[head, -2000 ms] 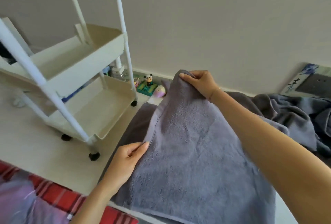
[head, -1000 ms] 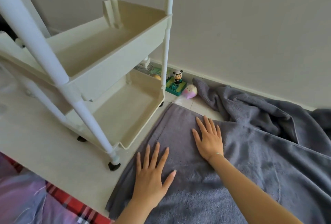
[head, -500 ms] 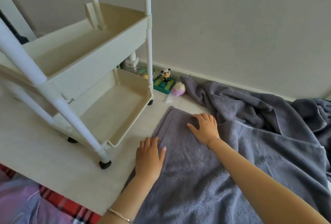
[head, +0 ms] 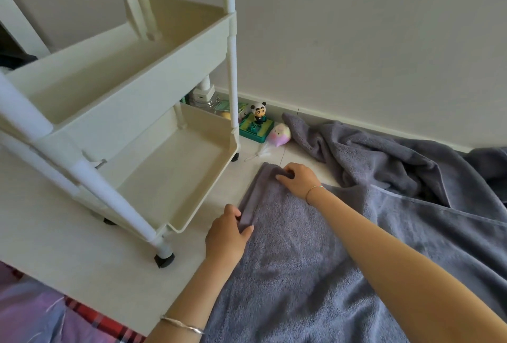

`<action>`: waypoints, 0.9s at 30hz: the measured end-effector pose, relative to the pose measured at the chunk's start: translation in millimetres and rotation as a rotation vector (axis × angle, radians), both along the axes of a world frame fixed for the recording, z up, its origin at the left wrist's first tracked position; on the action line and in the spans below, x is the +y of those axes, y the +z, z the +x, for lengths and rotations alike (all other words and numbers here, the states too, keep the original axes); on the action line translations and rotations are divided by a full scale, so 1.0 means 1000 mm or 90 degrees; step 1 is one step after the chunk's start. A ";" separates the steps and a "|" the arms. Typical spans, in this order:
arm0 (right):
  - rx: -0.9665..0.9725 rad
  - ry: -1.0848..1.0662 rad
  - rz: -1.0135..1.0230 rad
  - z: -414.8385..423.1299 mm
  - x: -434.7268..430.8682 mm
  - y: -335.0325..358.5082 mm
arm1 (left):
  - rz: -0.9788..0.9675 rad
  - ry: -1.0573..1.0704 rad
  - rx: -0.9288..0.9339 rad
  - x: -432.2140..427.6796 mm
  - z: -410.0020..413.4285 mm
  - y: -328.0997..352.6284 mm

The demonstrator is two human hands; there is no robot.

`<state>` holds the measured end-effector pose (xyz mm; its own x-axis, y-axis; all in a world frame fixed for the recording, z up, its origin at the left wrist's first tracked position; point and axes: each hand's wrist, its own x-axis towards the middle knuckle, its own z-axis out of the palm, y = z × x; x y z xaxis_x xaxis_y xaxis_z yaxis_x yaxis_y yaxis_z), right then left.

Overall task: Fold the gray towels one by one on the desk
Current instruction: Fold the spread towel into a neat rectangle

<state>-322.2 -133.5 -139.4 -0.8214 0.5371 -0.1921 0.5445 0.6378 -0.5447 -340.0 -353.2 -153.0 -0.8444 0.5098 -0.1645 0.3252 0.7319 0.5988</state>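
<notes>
Pale counter [head: 68, 246] meets a plain light wall at the far side, and a white rolling cart [head: 131, 112] with two bare trays stands on its left part. From the head view, the left hand [head: 226, 234] reaches in from the bottom with a bracelet at the wrist, knuckles up, its fingers [head: 235, 212] closed on the left hem of the gray towel [head: 288, 260] near the cart's front corner. The right hand [head: 297, 179] stretches forward on a long bare forearm coming from the lower right, its fingers [head: 285, 176] curled tight around the towel's far left corner. That towel lies mostly flat, its long axis running from the near edge away toward the wall, the pinched hem rolled up slightly between the two hands. To the right, a heap of loose towels [head: 397, 161] lies crumpled against the wall, overlapping the flat one's right side. A strip of bare surface separates the hem from the cart's lower tray. Beyond the far corner sit a panda toy [head: 259, 112] on a green base and a pastel ball [head: 279, 135]. Red plaid fabric [head: 90, 315] shows at the near edge.
</notes>
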 end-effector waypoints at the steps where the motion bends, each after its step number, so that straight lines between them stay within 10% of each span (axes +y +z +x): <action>1: 0.030 -0.007 0.004 -0.001 -0.002 -0.001 | 0.010 -0.006 0.007 -0.001 -0.001 -0.001; 16: -0.060 0.008 0.220 -0.034 -0.008 -0.012 | 0.002 0.049 0.087 0.003 -0.013 -0.002; 27: 0.252 -0.038 0.138 0.125 -0.120 -0.013 | -0.006 0.025 0.182 -0.079 0.057 -0.006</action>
<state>-197.5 -253.7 -152.4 -0.7754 0.5788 0.2525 0.3603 0.7338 -0.5760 -283.0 -432.3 -159.4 -0.8763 0.4753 0.0791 0.4513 0.7521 0.4803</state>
